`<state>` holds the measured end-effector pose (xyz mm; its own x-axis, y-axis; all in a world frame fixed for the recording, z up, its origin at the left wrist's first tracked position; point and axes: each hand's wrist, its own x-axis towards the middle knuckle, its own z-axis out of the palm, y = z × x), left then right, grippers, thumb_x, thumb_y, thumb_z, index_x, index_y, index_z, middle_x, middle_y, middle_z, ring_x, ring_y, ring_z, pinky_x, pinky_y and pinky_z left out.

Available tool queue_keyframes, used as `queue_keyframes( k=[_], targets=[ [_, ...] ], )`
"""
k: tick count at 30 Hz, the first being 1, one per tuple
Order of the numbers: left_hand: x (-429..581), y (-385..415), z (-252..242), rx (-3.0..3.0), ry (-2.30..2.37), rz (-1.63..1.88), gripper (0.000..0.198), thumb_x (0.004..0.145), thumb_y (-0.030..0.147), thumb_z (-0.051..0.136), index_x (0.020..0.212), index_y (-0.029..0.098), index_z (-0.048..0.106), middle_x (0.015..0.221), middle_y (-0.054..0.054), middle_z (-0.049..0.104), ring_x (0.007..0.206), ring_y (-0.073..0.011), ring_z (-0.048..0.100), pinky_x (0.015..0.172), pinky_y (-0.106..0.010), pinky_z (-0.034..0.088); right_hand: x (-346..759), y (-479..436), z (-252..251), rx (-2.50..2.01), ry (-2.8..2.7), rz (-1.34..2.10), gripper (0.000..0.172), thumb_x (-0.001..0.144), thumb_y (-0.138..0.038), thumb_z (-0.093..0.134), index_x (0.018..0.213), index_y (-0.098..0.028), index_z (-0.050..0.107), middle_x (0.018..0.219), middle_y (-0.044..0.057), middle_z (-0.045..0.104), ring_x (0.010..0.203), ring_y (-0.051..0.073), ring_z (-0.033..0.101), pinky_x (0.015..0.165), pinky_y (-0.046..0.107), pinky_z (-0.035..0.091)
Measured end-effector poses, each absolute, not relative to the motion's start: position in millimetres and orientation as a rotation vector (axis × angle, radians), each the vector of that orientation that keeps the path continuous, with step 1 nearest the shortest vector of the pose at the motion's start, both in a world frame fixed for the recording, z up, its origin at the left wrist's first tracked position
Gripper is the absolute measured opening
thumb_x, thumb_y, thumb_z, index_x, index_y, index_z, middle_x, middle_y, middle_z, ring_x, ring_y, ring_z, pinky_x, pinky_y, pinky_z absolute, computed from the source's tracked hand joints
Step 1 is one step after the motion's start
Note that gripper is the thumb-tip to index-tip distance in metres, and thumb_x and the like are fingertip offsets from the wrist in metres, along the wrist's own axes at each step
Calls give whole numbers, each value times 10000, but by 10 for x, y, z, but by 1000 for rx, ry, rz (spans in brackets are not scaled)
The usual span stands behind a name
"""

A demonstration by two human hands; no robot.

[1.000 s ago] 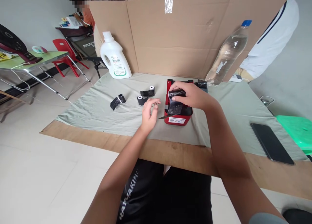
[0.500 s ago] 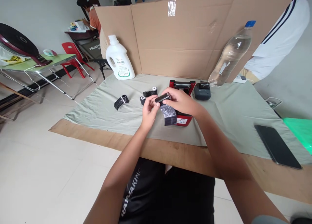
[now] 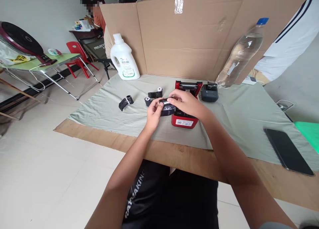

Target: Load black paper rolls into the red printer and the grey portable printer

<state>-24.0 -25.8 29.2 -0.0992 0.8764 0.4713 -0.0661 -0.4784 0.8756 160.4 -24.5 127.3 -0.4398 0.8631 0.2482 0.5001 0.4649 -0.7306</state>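
Both my hands hold a black ribbon roll (image 3: 166, 106) just left of a red label printer (image 3: 184, 117) whose lid stands open. My left hand (image 3: 154, 112) pinches the roll's left end from below. My right hand (image 3: 186, 102) grips its right end from above, fingers curled over it. The ribbon's loose black film is gathered against the roll. Two more black rolls lie on the grey-green cloth (image 3: 104, 114): one roll with white cores (image 3: 154, 96) just beyond my hands, another (image 3: 126, 102) further left.
A small dark printer (image 3: 209, 92) sits behind the red one. A white detergent jug (image 3: 124, 59) and a leaning clear bottle (image 3: 240, 54) stand against a cardboard screen (image 3: 189, 33). A black phone (image 3: 288, 151) lies right. Other people are behind the screen.
My right hand lifted the black roll out of the red printer and carried it left. My left hand came up and took its other end. The hanging film is now drawn up.
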Motion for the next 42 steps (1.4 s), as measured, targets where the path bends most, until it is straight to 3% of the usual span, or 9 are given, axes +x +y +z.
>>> queue_keyframes(
  k=[8,12,15,17,20,23,29,42],
  targets=[
    [-238,-255,233,1604,872,1633,518,946,587,666,1320,229,679,827,-13,680,676,-133,629,720,-311,579,1617,-196,1234,-1050,-2025,830,217,922,-346,603,1106,-236,642,909,4,652,802,179,601,770,329,469],
    [-267,-283,249,1873,877,1583,547,951,542,678,1415,257,632,1171,-87,747,864,-179,703,768,-329,594,1640,-183,1248,-1053,-1933,891,252,936,-378,599,1160,-261,603,987,16,695,920,214,657,848,364,504],
    [-307,-278,288,2114,830,1624,628,907,506,752,1475,298,585,1493,-128,613,1155,-256,673,858,-364,585,1699,-178,1264,-1051,-1965,976,309,938,-403,609,1215,-269,577,1023,22,724,980,233,673,887,391,512],
    [-331,-263,304,2221,763,1634,744,871,511,790,1538,330,512,1552,-132,567,1253,-282,625,947,-409,565,1734,-181,1271,-1040,-2026,1044,344,935,-408,620,1241,-261,565,1044,27,736,1001,240,677,906,405,513],
    [-351,-249,304,2269,710,1597,877,828,548,818,1589,341,433,1469,-132,640,1270,-293,608,1033,-460,527,1766,-188,1282,-1015,-2093,1118,334,935,-398,629,1232,-255,579,1089,38,750,1030,244,681,926,411,515],
    [-353,-249,290,2214,735,1625,922,796,564,841,1588,337,428,1369,-125,694,1247,-297,620,1006,-457,533,1798,-183,1296,-1053,-2105,1113,326,932,-386,624,1234,-264,604,1074,29,755,1014,240,683,915,405,513],
    [-321,-252,280,2082,664,1646,950,800,498,863,1599,303,387,1337,-124,688,1242,-275,664,1068,-447,520,1843,-135,1284,-1015,-2200,1125,304,868,-241,603,1172,-236,581,866,-10,691,804,195,630,782,344,471],
    [-318,-295,312,2148,713,1623,909,783,571,850,1540,279,441,1254,-106,700,1186,-267,677,1006,-411,536,1770,-166,1241,-1252,-2241,742,285,834,-137,569,1093,-254,565,888,3,684,794,206,607,707,325,406]
  ],
)
